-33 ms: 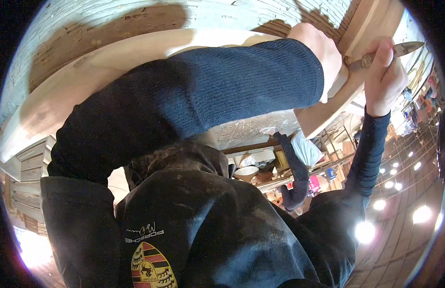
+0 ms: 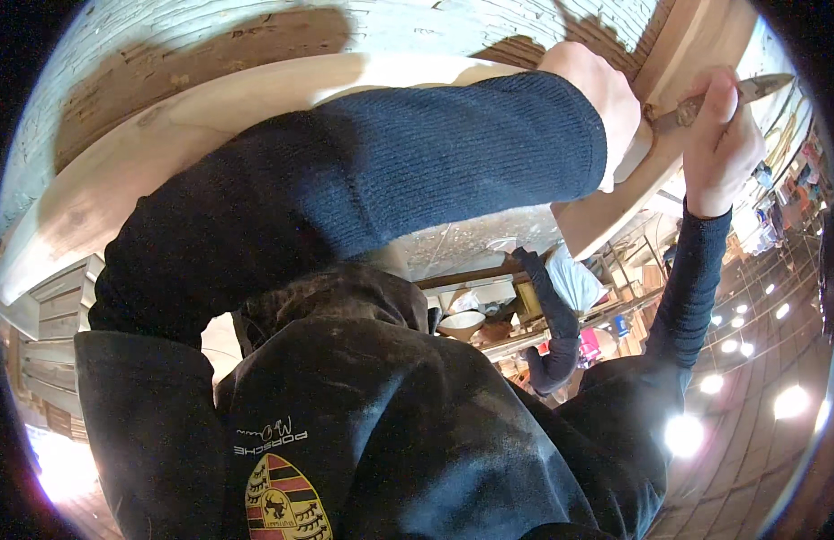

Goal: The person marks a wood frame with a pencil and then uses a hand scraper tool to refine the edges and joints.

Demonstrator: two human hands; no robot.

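Knife (image 2: 761, 88) lies across a wooden beam (image 2: 606, 211), right hand (image 2: 725, 153) closed around it; left hand (image 2: 597, 97) curls tightly beside, its hold hidden; almost nothing has shifted, suggesting little fresh progress

Above the curved board (image 2: 201, 103), a strip of pale, peeling surface (image 2: 435, 22) lies bare under shadows, leaving a way for a hand. The left sleeve (image 2: 444, 153) bars the board's middle. The slanting beam (image 2: 705, 40) and the knife (image 2: 764, 88) obstruct the space between the two hands; the blade juts past the right hand (image 2: 723, 160). Below the beam, air opens between both sleeves.
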